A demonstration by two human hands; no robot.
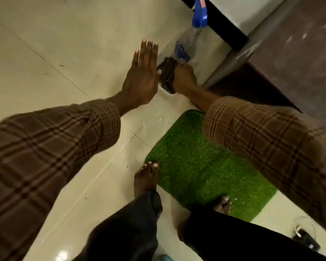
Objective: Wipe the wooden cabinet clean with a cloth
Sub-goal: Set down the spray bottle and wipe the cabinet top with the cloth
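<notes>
A dark checked cloth (pixel 167 76) with a white edge hangs above the pale floor, and my right hand (pixel 183 78) is closed on its right side. My left hand (pixel 142 76) is flat with its fingers stretched out, just left of the cloth and touching its edge at the thumb. The wooden cabinet (pixel 294 59) stands at the right, its dusty brown top and side in view, right of my right hand.
A green grass-like mat (pixel 201 166) lies on the tiled floor (pixel 64 53) under my bare feet. A blue-handled tool (pixel 199 16) leans by the cabinet's far corner. A small dark object (pixel 305 236) lies at the lower right.
</notes>
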